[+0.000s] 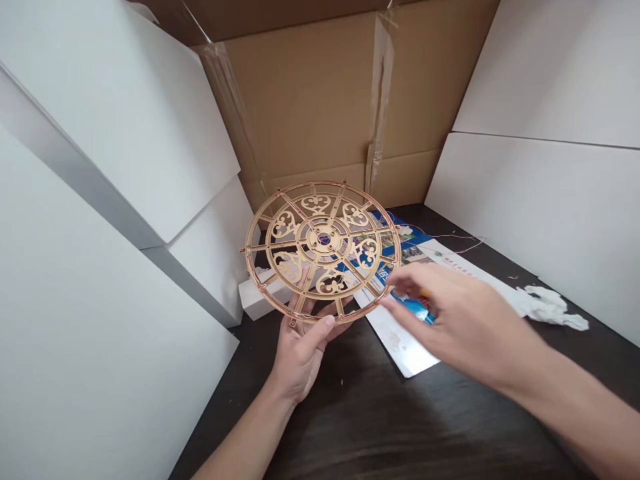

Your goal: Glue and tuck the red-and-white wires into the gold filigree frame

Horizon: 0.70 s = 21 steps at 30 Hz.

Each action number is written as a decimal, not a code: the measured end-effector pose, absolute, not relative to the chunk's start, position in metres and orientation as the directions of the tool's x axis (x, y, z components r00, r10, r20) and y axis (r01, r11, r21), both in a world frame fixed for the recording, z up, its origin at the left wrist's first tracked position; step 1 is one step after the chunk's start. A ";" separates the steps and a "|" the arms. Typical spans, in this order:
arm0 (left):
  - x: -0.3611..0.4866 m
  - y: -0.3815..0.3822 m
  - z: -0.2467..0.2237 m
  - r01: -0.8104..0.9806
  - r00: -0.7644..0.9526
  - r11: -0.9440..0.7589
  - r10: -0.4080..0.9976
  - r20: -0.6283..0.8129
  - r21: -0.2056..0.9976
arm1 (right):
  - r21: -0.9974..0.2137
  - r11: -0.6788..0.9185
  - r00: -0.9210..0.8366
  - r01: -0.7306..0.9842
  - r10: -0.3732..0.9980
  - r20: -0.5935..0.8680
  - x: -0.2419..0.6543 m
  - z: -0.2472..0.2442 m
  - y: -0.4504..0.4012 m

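Observation:
My left hand (303,347) grips the near edge of a round, gold-coloured openwork frame (305,293) from below, with the thumb on top of the rim. Scroll ornaments, spokes and a central hub with a hole make up the frame. Thin reddish wire (293,203) runs along its outer rim and some spokes, and more lies across the hub. At the right edge of the rim is my right hand (450,307), slightly blurred. Its thumb and fingers are curved but apart; whether they touch the rim cannot be made out. A small yellow spot shows among its fingers.
Under the frame, printed sheets (410,347) lie on the dark table (350,427). Loose thin wire (465,238) trails behind, and crumpled white tissue (555,310) lies at right. White boxes (200,267) stand left, white panels (540,180) right, and taped cardboard (310,100) at the back.

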<state>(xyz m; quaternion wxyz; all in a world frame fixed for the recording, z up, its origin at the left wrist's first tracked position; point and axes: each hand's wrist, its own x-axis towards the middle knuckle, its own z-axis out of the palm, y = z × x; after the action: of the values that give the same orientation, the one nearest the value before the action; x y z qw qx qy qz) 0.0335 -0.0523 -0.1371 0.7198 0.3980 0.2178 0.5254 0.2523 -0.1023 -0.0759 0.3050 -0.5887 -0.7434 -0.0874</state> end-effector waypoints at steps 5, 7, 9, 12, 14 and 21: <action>0.036 -0.054 -0.138 -0.586 0.339 0.089 0.930 0.144 0.806 | -0.202 0.424 -0.246 0.883 0.784 0.569 0.212 -0.085 -0.090; 0.037 -0.054 -0.138 -0.584 0.327 0.087 0.935 0.136 0.807 | -0.274 0.430 -0.222 0.860 0.800 0.557 0.210 -0.090 -0.088; 0.038 -0.055 -0.137 -0.580 0.328 0.096 0.937 0.124 0.809 | -0.336 0.441 -0.202 0.832 0.805 0.558 0.211 -0.095 -0.087; 0.038 -0.058 -0.137 -0.571 0.352 0.117 0.929 0.113 0.813 | -0.397 0.451 -0.176 0.799 0.807 0.563 0.213 -0.097 -0.088; 0.038 -0.061 -0.137 -0.570 0.375 0.125 0.919 0.121 0.812 | -0.421 0.454 -0.168 0.785 0.811 0.561 0.214 -0.097 -0.090; 0.041 -0.067 -0.135 -0.565 0.388 0.107 0.909 0.150 0.818 | -0.486 0.458 -0.145 0.744 0.821 0.552 0.219 -0.097 -0.093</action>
<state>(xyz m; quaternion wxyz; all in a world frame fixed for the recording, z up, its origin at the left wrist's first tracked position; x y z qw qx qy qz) 0.0415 -0.0668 -0.1353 0.7159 0.4259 0.2019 0.5150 0.2186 -0.0926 -0.0969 0.3985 -0.5183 -0.7551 0.0485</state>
